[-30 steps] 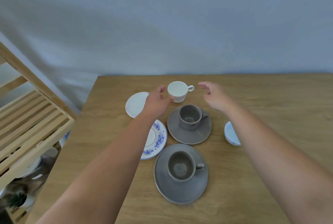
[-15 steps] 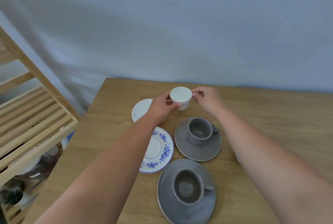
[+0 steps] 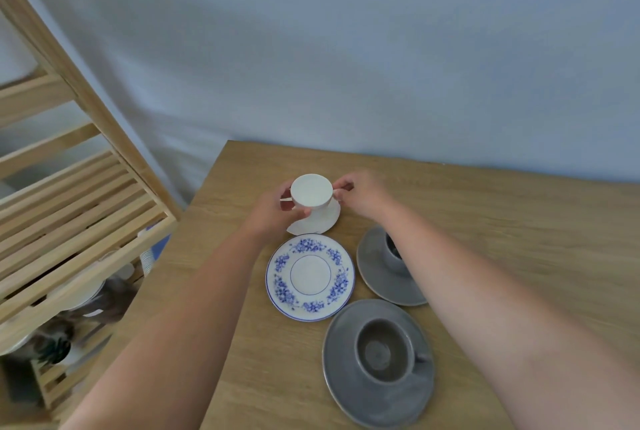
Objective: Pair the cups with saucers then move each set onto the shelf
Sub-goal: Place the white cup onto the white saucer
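1. While both hands meet at the far side of the light wooden counter, we note the small plain white ceramic cup held between them, directly over the plain white round saucer; whether its base touches the saucer we cannot tell.
2. Our left hand has its grip closed round the cup's left wall and lower side, thumb and fingers pressed on it.
3. Our right hand pinches narrowly at the cup's right side, where the handle would be; the handle itself is hidden.
4. Just nearer lies the white saucer with blue floral rim, with no cup on it.
5. To its right, the far grey glazed cup sits on the far grey saucer, partly covered by the right forearm.
6. Nearest us, the near grey cup stands on the near grey saucer.
7. At left stands the slatted pale wooden shelf; its upper tier is bare, with blurred items below.
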{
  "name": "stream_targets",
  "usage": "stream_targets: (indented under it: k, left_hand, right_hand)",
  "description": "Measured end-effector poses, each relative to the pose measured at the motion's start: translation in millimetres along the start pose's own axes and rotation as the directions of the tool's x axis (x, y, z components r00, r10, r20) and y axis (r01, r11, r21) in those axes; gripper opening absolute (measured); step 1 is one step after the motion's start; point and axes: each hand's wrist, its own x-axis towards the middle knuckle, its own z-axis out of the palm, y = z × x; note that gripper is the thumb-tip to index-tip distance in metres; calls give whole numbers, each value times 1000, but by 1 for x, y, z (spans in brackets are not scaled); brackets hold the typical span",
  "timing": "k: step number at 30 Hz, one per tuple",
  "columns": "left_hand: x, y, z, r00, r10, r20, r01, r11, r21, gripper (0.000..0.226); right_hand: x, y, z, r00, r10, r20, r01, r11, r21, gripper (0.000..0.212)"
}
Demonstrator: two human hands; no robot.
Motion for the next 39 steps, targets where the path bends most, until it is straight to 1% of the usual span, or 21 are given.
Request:
stream_targets:
  k: [4,6,8,9,11,13,15,17,19,21,23,24,27,28,29,30,31,33,34,37,39]
  left_hand:
    - [-6,-4,-1,1000,-10,-6,10,999,-53,68]
    - [-10,-2,1,1000,-13,-6,13,998,-58,68]
    - [-15,5,4,999,-26,-37,26,1000,1,78]
    - [-18,10,6,997,-20,-76,26,996,80,84]
    - [-26,25,13,986,76,-151,-38,970,240,86]
    - [-36,46,27,968,208,-137,-167,950,264,79]
    - [-47,67,47,950,309,-38,-289,921,263,72]
    - [-56,83,73,928,361,92,-372,906,204,67]
    - [-64,94,98,907,348,236,-376,922,89,62]
    - [-69,100,122,864,332,377,-384,921,70,59]
    - [-71,107,144,810,318,493,-427,896,123,59]
    - [-71,111,154,781,303,547,-457,873,169,61]
    - [-74,126,182,692,241,681,-581,745,327,74]
    - [-76,131,190,674,202,711,-606,701,375,79]
    - [-78,135,197,663,163,731,-623,662,418,82]
    - [-81,138,203,661,120,741,-625,634,455,81]
    - [-82,140,208,659,88,747,-622,622,475,76]
    - [-83,139,216,657,74,751,-615,629,476,63]
    - [-83,138,218,658,74,749,-611,635,473,59]
    - [-87,137,211,649,123,751,-630,641,439,60]
    - [-90,135,196,660,178,730,-608,698,378,63]
  right_hand:
    - [-5,-2,4,1000,6,-13,-5,999,46,18]
    - [-10,-5,3,1000,-12,5,12,1000,25,23]
    - [-15,-9,0,999,-14,43,15,999,-30,36]
    - [-18,-10,-4,999,-9,46,11,999,-35,44]
    - [-28,-8,-17,999,-31,-19,30,998,-53,53]
    - [-45,-1,-37,990,-71,-124,61,995,-80,51]
    - [-69,14,-60,976,-67,-209,52,996,-78,47]
    - [-98,36,-82,969,-12,-246,4,999,-33,44]
    - [-131,63,-99,968,87,-236,-67,994,89,42]
    - [-165,90,-113,961,183,-205,-143,970,196,46]
    - [-196,115,-121,957,254,-142,-212,942,259,59]
    - [-211,123,-123,958,272,-95,-238,931,276,70]
    - [-238,144,-119,948,317,1,-304,909,284,108]
    - [-243,148,-114,944,329,11,-319,904,285,117]
    - [-246,152,-108,937,349,9,-336,896,288,121]
    - [-247,157,-103,932,362,-3,-344,888,306,119]
    - [-246,162,-97,933,359,-20,-333,884,328,109]
    - [-245,173,-86,942,327,-71,-281,889,361,87]
    - [-245,175,-82,940,325,-102,-264,885,384,79]
    - [-247,164,-83,932,330,-150,-243,875,419,74]
    - [-246,152,-88,944,298,-140,-219,887,406,76]
